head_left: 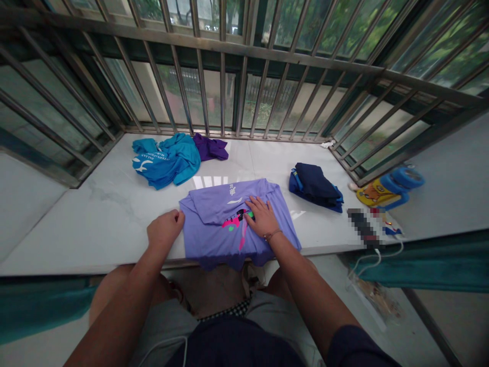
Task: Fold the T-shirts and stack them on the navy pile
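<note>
A lavender T-shirt (214, 234) with a pink, black and green print lies partly folded on the white marble sill, its near edge hanging over the front. My left hand (164, 229) is closed at the shirt's left edge, thumb and fingers pinching the cloth there. Flat on the printed middle rests my right hand (263, 216), fingers spread, a thin bracelet at the wrist.
A crumpled blue T-shirt (168, 160) and a purple cloth (210, 148) lie at the back left. Folded dark navy clothes (315, 184) sit to the right. Beyond them are a yellow-and-blue bottle (389, 186) and a white cable (376, 260). Metal bars (244, 51) line the window.
</note>
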The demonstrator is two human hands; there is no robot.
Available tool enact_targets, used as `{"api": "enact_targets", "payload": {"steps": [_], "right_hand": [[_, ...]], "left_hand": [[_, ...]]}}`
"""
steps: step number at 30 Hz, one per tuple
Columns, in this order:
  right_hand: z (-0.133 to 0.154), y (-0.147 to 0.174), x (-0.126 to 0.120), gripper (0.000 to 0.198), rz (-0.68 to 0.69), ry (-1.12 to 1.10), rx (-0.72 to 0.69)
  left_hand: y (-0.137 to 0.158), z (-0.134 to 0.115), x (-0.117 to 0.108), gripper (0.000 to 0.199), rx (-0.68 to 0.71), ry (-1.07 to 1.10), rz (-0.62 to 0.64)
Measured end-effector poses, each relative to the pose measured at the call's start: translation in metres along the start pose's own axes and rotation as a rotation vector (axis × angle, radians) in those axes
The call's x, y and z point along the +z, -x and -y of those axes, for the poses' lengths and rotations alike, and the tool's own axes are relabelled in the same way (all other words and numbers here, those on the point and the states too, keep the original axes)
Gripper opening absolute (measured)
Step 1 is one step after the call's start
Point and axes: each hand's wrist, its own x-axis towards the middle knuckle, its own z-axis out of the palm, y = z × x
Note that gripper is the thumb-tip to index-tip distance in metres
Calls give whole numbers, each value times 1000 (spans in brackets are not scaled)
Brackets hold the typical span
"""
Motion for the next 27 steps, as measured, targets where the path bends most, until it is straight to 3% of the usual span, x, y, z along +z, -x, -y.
{"api": "enact_targets", "payload": {"steps": [27], "right_hand": [[1,0,-2,56,-19,-39,-2]], "left_hand": [[2,-3,-4,56,-5,5,-12]]}}
